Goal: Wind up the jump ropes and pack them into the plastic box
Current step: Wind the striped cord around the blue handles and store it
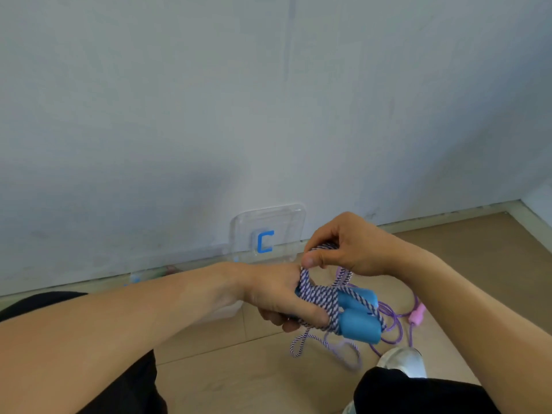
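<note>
My left hand (277, 297) grips the two blue handles (360, 315) of a jump rope, with the striped purple-and-white cord (316, 297) wound round them and round my fingers. My right hand (346, 246) pinches a stretch of that cord just above the bundle. A loose end of the cord (301, 343) dangles below. A second jump rope, thin purple cord (391, 324) with a pink handle (417, 315), lies on the floor to the right. The clear plastic box lid (268, 228) with a blue clasp leans against the wall behind my hands; the box itself is mostly hidden by my left arm.
A white wall (268, 100) rises straight ahead with a baseboard along the tan tiled floor (239, 369). My knees in black trousers (418, 392) sit at the bottom, and a white shoe (403, 361) is near the purple rope.
</note>
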A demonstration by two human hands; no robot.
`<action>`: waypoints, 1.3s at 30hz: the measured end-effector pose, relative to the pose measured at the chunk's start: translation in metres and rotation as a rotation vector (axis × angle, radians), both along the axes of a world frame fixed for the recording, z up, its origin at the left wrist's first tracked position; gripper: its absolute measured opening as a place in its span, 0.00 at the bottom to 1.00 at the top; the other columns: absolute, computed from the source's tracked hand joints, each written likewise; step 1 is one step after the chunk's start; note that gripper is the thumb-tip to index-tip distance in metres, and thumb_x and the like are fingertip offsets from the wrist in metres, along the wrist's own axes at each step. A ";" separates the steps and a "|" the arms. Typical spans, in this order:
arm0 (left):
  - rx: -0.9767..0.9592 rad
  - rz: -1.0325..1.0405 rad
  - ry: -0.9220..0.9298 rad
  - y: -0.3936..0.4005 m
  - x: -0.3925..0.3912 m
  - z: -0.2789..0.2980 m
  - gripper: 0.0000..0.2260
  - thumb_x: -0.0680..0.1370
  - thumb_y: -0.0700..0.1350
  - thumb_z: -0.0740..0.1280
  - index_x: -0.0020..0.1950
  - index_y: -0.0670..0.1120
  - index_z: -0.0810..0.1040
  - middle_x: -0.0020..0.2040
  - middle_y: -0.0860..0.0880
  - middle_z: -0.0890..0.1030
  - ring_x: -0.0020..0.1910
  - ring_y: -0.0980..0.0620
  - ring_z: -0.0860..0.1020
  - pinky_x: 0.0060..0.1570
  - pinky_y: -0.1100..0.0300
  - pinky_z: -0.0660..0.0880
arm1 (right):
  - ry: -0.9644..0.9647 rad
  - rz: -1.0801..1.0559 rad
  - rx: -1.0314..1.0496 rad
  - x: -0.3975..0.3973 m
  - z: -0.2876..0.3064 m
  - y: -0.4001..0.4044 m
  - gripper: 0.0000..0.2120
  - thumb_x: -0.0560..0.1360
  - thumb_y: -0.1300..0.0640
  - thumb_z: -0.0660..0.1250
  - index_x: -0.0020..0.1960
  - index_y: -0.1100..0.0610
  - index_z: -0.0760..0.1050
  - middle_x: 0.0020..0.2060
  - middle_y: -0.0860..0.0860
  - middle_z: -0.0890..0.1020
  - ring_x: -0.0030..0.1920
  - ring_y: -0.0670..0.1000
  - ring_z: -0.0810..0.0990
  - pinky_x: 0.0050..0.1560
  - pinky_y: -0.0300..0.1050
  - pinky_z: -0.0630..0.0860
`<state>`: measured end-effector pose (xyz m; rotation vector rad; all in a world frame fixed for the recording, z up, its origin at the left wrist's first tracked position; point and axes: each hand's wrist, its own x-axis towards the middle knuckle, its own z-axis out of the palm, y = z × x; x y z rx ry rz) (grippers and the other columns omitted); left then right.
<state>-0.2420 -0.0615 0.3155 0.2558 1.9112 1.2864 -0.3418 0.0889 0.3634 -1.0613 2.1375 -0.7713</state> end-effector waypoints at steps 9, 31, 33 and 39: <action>0.252 0.115 0.078 -0.011 -0.009 0.022 0.15 0.80 0.45 0.68 0.63 0.48 0.68 0.33 0.42 0.81 0.23 0.50 0.66 0.20 0.65 0.61 | -0.232 -0.187 0.072 -0.031 -0.014 0.023 0.11 0.70 0.45 0.71 0.43 0.53 0.83 0.37 0.50 0.85 0.35 0.43 0.81 0.39 0.38 0.76; 0.333 0.619 -0.080 -0.055 -0.034 0.022 0.15 0.79 0.56 0.64 0.51 0.44 0.71 0.37 0.43 0.76 0.25 0.51 0.70 0.23 0.63 0.64 | -0.041 -0.135 0.193 -0.006 -0.013 -0.019 0.20 0.82 0.46 0.57 0.37 0.53 0.78 0.28 0.50 0.72 0.30 0.51 0.70 0.36 0.43 0.71; 0.232 0.621 -0.039 -0.053 -0.035 0.016 0.17 0.79 0.54 0.66 0.58 0.43 0.73 0.40 0.44 0.77 0.29 0.49 0.73 0.25 0.61 0.68 | 0.033 -0.082 0.266 0.002 -0.011 -0.024 0.20 0.83 0.50 0.54 0.36 0.51 0.73 0.28 0.46 0.72 0.30 0.48 0.70 0.33 0.36 0.69; 0.194 0.824 0.106 -0.050 -0.042 0.009 0.18 0.77 0.53 0.69 0.60 0.42 0.75 0.48 0.38 0.83 0.32 0.44 0.81 0.23 0.60 0.71 | -0.169 -0.138 0.166 0.009 -0.012 -0.021 0.16 0.84 0.55 0.53 0.43 0.57 0.75 0.30 0.47 0.72 0.28 0.48 0.71 0.36 0.43 0.73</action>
